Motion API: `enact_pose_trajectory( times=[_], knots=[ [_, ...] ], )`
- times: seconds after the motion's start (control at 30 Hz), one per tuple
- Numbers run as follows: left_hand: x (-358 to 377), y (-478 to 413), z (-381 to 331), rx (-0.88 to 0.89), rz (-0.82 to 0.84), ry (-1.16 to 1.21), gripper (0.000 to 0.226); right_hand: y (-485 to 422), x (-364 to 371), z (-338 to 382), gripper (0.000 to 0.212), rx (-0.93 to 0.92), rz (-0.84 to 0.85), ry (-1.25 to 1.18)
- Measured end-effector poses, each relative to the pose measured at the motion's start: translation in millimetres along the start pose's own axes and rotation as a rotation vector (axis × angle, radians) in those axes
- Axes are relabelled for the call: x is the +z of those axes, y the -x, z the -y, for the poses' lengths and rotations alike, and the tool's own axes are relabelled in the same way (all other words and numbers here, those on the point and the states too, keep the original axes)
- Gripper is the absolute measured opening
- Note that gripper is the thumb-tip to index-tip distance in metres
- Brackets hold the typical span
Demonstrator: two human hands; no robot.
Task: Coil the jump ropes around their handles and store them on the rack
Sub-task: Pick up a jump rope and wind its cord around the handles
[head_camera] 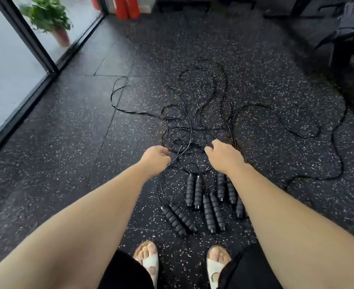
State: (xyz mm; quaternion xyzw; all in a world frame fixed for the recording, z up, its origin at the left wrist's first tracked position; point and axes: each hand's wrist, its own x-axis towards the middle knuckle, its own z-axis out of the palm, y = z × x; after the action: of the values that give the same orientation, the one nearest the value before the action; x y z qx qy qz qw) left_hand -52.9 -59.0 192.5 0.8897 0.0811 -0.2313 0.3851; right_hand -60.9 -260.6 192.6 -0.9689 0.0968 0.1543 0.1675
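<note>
Several black jump ropes lie on the speckled rubber floor. Their thin cords (195,130) form a tangle ahead of me, with loops spreading left and right. The ribbed foam handles (195,191) lie in pairs in front of my feet; one pair (179,219) is angled at the left. My left hand (155,158) reaches over the near edge of the tangle, fingers curled round a cord that runs down toward the left pair. My right hand (224,155) reaches beside it, thumb and fingers pinching a cord. My right forearm hides part of the rightmost handles. No rack is in view.
A glass wall with black frames (38,49) runs along the left, a potted plant (49,17) behind it. Red cylinders (127,7) stand at the back. Dark equipment and a chair (343,38) fill the right rear. My sandalled feet (149,261) stand just behind the handles.
</note>
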Motion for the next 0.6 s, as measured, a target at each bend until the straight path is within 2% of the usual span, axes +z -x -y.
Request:
enact_pose_trajectory(
  times=[0.13,0.23,0.33,0.37,0.4,0.47,0.5,0.6],
  knots=[
    [26,-32,34,-0.104,0.103,-0.013,0.037,-37,31,-3,0.026,0.001,0.159,0.007],
    [55,-48,62,-0.189,0.181,-0.054,0.039,-58,48,-4,0.032,0.016,0.183,-0.016],
    [90,-63,95,-0.313,0.162,-0.097,0.009,-68,61,-4,0.036,0.000,0.162,0.002],
    [102,-67,103,-0.368,0.132,-0.083,0.019,-71,69,-5,0.038,-0.002,0.167,0.020],
    [112,-70,109,-0.442,0.119,-0.059,0.038,-72,77,-6,0.039,-0.008,0.163,0.029],
    [134,-76,123,-0.610,0.085,-0.042,0.093,-79,95,-14,0.037,-0.005,0.169,0.060],
    [144,-77,127,-0.666,0.083,-0.058,0.113,-82,102,-17,0.036,-0.002,0.164,0.078],
    [171,-75,137,-0.750,0.102,-0.058,0.138,-89,116,-25,0.036,0.025,0.131,0.071]
  ],
)
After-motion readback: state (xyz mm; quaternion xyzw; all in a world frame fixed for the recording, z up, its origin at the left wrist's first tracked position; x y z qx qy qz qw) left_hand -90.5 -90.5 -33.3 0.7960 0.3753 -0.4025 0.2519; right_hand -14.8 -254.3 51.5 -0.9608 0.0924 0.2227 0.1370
